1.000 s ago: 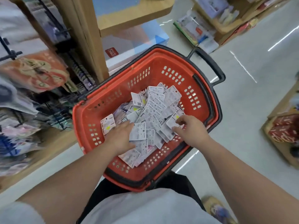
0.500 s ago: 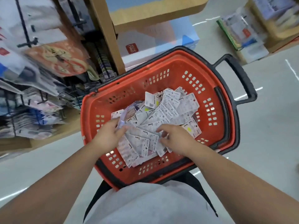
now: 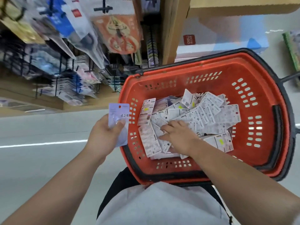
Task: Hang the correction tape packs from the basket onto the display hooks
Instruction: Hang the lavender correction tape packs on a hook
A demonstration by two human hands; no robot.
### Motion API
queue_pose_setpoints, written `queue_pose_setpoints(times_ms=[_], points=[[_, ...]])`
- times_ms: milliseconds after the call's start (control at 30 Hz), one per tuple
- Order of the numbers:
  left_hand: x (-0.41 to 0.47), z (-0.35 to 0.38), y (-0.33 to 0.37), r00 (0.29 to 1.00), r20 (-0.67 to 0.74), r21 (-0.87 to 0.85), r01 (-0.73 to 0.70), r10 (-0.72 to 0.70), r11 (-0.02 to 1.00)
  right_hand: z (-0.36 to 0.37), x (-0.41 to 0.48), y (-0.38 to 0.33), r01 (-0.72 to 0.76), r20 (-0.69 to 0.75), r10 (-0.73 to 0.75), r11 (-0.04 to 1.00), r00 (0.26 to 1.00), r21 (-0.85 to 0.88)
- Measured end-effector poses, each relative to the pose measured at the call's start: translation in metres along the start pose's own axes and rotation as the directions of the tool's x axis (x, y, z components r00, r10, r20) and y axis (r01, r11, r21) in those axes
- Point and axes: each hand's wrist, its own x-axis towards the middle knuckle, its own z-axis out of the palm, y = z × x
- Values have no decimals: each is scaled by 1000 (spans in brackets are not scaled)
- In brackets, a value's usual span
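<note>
One pack (image 3: 119, 120) | left hand (image 3: 105, 133): fingers and thumb grasp it, just outside the basket (image 3: 211, 67), at its left wall | right hand (image 3: 177, 135): inside basket, fingers released, spread flat on heap of packs (image 3: 204, 114) | display hooks (image 3: 103, 9): beyond basket, upper left.

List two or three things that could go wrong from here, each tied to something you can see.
1. The left hand grips the pack only by its lower part, so it might slip on the way to the hooks.
2. The right hand presses on a loose, heaped pile; pulling one out could scatter others.
3. Neither hand steadies the basket, which seems perched by the person's lap and may tip.
</note>
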Motion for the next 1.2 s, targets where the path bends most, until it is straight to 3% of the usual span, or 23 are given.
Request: queue_pose_setpoints(times_ms=[67, 167, 233, 333, 433, 533, 800, 1000, 1200], points=[[2, -7, -2, 1000, -9, -30, 18, -18, 999, 0, 2, 2, -5, -6, 5, 1000, 1000, 7], [4, -13, -6, 1000, 13, -47, 26, -25, 999, -4, 2, 3, 29, -145, -28, 1000, 989, 7], [4, -13, -7, 999, 36, -43, 7, -6, 999, -10, -1, 6, 43, -331, -28, 998, 943, 39], [5, -7, -4, 997, 64, -56, -35, 39, 998, -33, -16, 8, 82, -525, 64, 964, 849, 251], [8, 2, -1, 996, 62, -79, -61, 66, 995, -66, -38, 10, -4, -445, 300, 833, 844, 553], [6, 14, 7, 992, 80, -154, -82, 95, 985, -91, -45, 4, 48, -378, 341, 686, 861, 726], [5, 11, 0, 954, 289, -196, -26, 83, 980, -116, 7, -22, 85, -345, 360, 574, 867, 815], [13, -16, -11, 980, 197, -306, 49, 13, 951, -123, 25, -25, 112, -228, 246, 409, 942, 906], [10, -14, -13, 954, 298, -277, 126, -40, 952, -127, 48, -42, 118, -317, 342, 495, 884, 861]])
